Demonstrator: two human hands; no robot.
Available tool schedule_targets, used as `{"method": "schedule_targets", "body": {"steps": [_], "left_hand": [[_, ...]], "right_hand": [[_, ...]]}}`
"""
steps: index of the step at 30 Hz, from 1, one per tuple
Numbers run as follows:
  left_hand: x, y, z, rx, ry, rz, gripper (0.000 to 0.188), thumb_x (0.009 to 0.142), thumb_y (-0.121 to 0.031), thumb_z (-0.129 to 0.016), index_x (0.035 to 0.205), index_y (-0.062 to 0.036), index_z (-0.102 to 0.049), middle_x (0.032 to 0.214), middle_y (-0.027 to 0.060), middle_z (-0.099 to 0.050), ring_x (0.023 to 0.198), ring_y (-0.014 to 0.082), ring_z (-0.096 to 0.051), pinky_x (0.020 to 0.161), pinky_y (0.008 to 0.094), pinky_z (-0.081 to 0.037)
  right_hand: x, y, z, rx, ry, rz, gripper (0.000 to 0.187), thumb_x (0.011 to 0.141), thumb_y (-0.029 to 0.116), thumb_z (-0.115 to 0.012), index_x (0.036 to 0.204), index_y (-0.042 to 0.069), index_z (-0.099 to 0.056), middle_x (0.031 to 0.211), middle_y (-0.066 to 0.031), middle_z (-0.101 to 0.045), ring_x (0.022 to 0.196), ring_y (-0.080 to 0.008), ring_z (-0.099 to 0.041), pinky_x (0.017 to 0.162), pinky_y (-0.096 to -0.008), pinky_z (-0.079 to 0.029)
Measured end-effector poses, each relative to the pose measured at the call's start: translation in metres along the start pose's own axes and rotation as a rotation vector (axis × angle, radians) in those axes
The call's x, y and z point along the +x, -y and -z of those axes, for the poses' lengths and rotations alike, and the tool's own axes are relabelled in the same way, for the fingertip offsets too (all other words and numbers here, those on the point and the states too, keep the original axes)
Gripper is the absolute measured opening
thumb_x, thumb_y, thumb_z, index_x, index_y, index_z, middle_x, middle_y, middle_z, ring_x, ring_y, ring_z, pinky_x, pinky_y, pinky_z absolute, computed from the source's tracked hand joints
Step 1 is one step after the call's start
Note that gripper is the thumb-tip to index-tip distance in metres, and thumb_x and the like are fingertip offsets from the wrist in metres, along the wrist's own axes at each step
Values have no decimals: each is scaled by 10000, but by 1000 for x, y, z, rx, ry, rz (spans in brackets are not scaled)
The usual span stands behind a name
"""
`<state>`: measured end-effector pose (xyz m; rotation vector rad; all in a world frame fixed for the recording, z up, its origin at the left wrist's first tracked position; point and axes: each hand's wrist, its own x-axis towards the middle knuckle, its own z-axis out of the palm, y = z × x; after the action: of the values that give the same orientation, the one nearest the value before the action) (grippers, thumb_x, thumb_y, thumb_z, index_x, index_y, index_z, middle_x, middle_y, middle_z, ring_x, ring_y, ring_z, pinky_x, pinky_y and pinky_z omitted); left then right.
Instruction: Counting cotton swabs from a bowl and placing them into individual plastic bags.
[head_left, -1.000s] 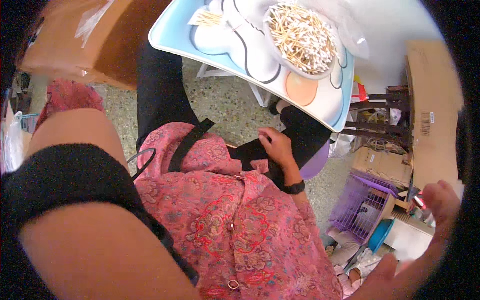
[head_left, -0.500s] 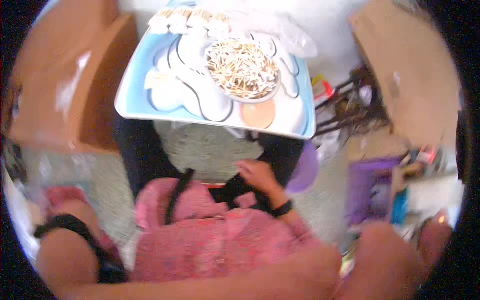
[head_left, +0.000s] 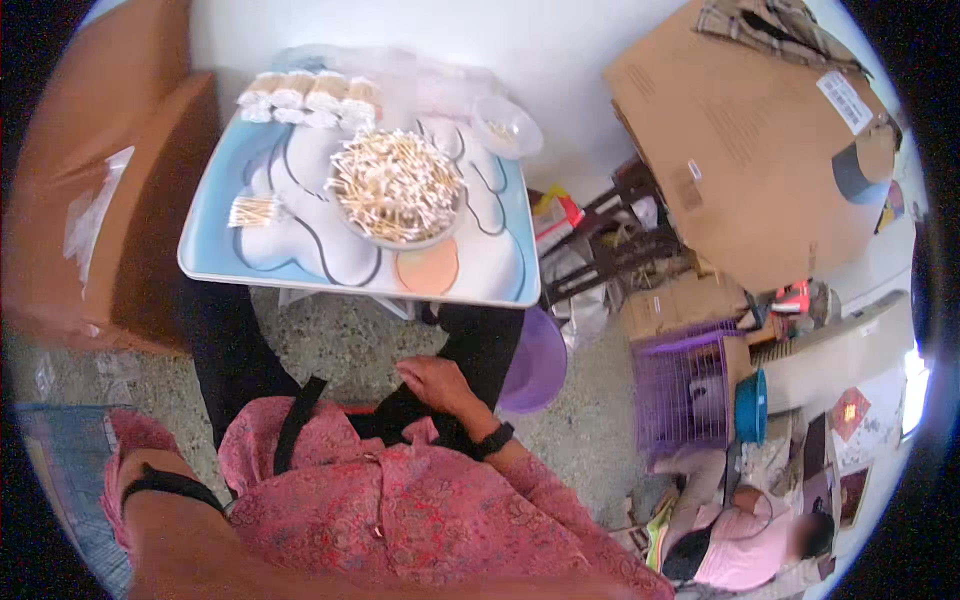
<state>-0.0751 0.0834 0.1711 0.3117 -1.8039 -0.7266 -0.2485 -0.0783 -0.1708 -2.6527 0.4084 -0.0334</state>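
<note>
My right hand (head_left: 437, 385), a black band on its wrist, lies in my lap on a black bag (head_left: 400, 415) with a strap over my pink patterned shirt. Its fingers curl down over the bag; whether they grip it is unclear. My left forearm (head_left: 150, 510) with a black band shows at the lower left, but that hand is out of view. In front of my knees stands a small blue and white table (head_left: 215, 250). On it are a bowl heaped with cotton swabs (head_left: 395, 185), a small loose bundle of swabs (head_left: 253, 210), a row of packed bundles (head_left: 305, 95) and a clear plastic tub (head_left: 505, 125).
Cardboard boxes stand at the left (head_left: 90, 200) and the upper right (head_left: 750, 150). A purple stool (head_left: 538, 360) sits by my right knee. Farther right are a purple wire cage (head_left: 685, 385) and a blue bowl (head_left: 752, 405). Another person in pink (head_left: 745, 545) sits at the lower right.
The view has swung so that the table now sits in the upper middle. A blurred hand at the lower right edge is gone. My right hand has stayed on the bag.
</note>
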Motion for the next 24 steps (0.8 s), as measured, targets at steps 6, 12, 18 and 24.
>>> {"method": "schedule_targets", "body": {"steps": [6, 12, 18, 24], "left_hand": [[-6, -2, -4, -76, -33, -16, 146, 854, -164, -519, 842, -74, -633, 860, 122, -614, 758, 265, -554, 628, 349, -463], [-19, -2, 0, -170, -74, -48, 146, 858, -153, -516, 840, -78, -639, 863, 123, -618, 752, 258, -553, 624, 342, -461], [-36, -9, 7, -241, -104, -99, 149, 863, -143, -512, 838, -82, -646, 867, 125, -622, 745, 251, -551, 620, 334, -460], [-51, -11, 13, -333, -100, -117, 154, 867, -133, -509, 835, -86, -653, 871, 126, -626, 739, 245, -549, 616, 326, -458]], "right_hand": [[-10, -2, -2, -7, 6, 10, 228, 838, 216, -545, 1013, 80, -596, 967, -123, -624, 888, -312, -597, 750, -388, -488], [-7, 2, -2, 3, 53, -9, 228, 836, 207, -544, 1022, 85, -595, 962, -120, -625, 896, -307, -596, 750, -388, -487], [-9, -4, -13, 27, -35, 32, 221, 831, 186, -541, 1018, 79, -590, 972, -129, -622, 899, -313, -594, 752, -389, -486], [-3, 3, -9, -2, 36, 5, 221, 831, 184, -542, 1016, 71, -587, 980, -130, -621, 895, -318, -595, 759, -390, -489]]}}
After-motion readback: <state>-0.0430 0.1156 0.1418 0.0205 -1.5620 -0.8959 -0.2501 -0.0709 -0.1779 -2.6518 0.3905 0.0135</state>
